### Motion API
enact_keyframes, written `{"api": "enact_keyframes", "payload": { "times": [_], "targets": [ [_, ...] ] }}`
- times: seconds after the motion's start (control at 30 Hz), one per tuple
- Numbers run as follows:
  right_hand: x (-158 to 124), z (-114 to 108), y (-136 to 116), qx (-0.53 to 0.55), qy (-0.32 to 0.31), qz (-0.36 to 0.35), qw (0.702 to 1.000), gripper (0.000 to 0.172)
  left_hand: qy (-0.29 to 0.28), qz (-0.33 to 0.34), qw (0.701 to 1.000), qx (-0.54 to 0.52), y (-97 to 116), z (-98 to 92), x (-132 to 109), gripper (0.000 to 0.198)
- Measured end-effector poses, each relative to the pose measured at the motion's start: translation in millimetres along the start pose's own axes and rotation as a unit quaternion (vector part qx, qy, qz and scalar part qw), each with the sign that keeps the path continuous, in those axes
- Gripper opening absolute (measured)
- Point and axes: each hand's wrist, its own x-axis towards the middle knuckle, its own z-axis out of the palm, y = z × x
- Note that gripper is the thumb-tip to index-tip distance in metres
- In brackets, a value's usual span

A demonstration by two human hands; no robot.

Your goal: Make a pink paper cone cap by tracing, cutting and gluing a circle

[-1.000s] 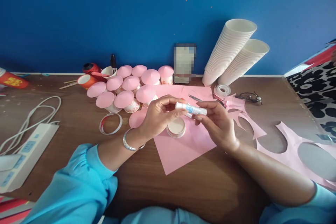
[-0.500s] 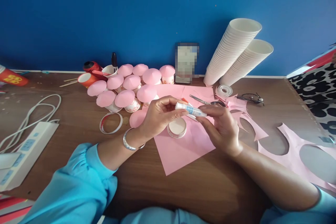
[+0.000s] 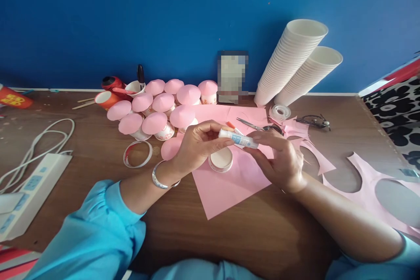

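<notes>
In the head view, taking the round cup on the pink sheet as landmark, the white tube is just beyond it and a little to its right, apparently held up clear of the sheet. The tube's long axis runs mostly left to right, its right end dipping slightly towards the wearer, so it spans crosswise between the two hands. The left hand, on the cup's left and far side, pinches the tube's left end between thumb and fingers; the right hand, off to the cup's right, grips the opposite end the same way. Neither hand is nearer the tube, since both touch it, but the left one sits closer to the cup. Scissors lie beyond the cup to the right, cone-topped cups beyond it to the left.
</notes>
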Motion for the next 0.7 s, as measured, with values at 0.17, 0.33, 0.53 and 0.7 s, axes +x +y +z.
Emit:
{"api": "enact_keyframes", "payload": {
  "times": [0.17, 0.33, 0.53, 0.7],
  "targets": [
    [10.2, 1.8, 2.8, 0.261, -0.138, 0.215, 0.931, 0.027, 0.01, 0.068, 0.995, 0.071, -3.6, -4.9, 0.8, 0.017],
    [6.2, 2.9, 0.3, 0.213, -0.069, 0.204, 0.953, 0.023, 0.007, 0.077, 0.995, 0.067, -5.7, -4.3, 0.6, 0.015],
    [-0.3, -0.8, 1.8, -0.071, -0.02, -0.067, 0.995, 0.037, -0.004, 0.013, 1.0, -0.007, -0.2, -0.3, -1.8, 0.011],
    [9.2, -1.4, -3.1, 0.044, -0.068, 0.034, 0.996, 0.022, -0.001, -0.012, 1.0, -0.027, 3.9, -1.5, 1.1, 0.019]
  ]
}}
